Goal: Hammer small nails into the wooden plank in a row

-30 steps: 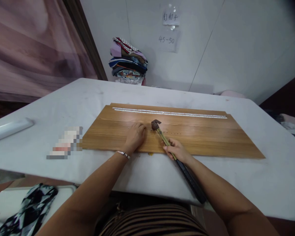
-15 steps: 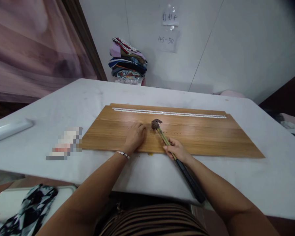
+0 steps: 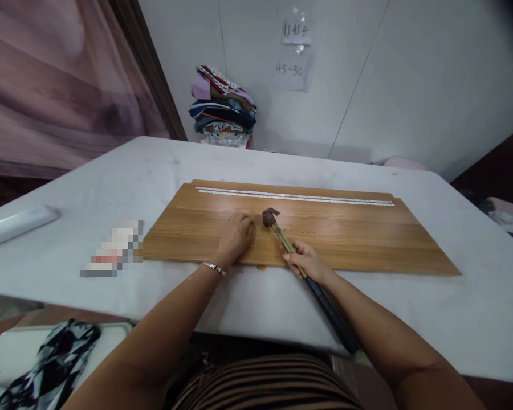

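My right hand grips a claw hammer partway along its handle, below the head. The rusty hammer head is over the wooden board, just right of my left hand's fingertips. My left hand rests on the board with its fingers curled together. Whatever its fingertips pinch, if anything, is hidden. A row of small dark dots, perhaps nails or holes, runs rightward across the board from under the hammer. Two pale measuring strips lie along the board's far side.
The board lies on a white-covered table. To the left are a blurred-out flat object and a white roll. Folded clothes are stacked behind the table by the wall. A patterned cloth hangs at lower left.
The hammer head has shifted very slightly left, toward my left fingertips. My left hand stays in the same place on the board.
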Tool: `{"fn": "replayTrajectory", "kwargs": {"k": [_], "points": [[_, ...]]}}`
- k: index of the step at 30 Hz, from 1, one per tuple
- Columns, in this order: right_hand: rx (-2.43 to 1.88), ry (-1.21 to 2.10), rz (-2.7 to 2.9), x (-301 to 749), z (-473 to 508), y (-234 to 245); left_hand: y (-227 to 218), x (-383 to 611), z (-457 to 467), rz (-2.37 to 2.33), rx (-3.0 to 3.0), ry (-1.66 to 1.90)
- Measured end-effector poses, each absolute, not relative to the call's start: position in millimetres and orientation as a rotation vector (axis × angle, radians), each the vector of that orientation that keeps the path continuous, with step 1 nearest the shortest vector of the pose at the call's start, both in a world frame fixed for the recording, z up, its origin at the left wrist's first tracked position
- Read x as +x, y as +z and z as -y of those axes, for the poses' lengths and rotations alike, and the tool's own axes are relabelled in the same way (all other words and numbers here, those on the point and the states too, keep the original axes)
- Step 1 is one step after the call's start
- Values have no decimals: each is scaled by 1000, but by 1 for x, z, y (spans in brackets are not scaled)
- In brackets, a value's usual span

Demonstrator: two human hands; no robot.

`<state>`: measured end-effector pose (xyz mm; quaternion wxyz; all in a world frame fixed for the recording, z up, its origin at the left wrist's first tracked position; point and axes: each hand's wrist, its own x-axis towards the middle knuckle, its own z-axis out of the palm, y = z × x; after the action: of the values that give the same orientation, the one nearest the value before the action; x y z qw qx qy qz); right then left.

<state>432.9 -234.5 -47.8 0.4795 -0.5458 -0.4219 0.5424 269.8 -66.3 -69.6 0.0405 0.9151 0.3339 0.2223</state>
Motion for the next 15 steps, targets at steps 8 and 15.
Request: {"fn": "replayTrajectory", "kwargs": {"k": [8, 15], "points": [[-1328, 1303, 1041, 433, 234, -51, -70, 269, 66, -1029, 2789, 681], [-1324, 1309, 1030, 434, 234, -51, -70, 270, 67, -1041, 2794, 668]]}}
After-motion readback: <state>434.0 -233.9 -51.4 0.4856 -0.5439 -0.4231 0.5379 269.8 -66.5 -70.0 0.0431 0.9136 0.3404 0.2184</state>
